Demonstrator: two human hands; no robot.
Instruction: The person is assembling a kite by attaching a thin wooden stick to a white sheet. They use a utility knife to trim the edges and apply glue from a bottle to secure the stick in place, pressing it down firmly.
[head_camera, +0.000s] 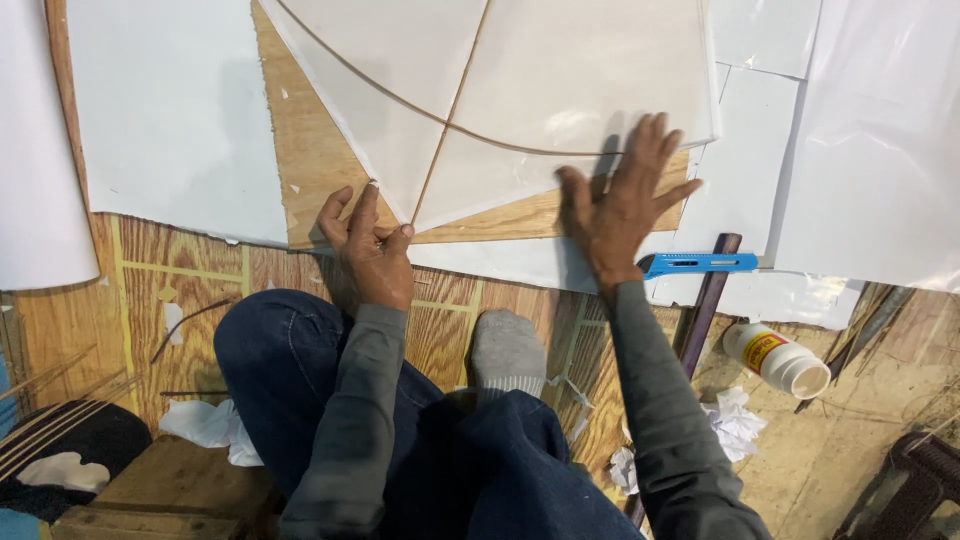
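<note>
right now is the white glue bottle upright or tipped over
Tipped over: the glue bottle lies on its side on the floor, right of the blue cutter.
</note>
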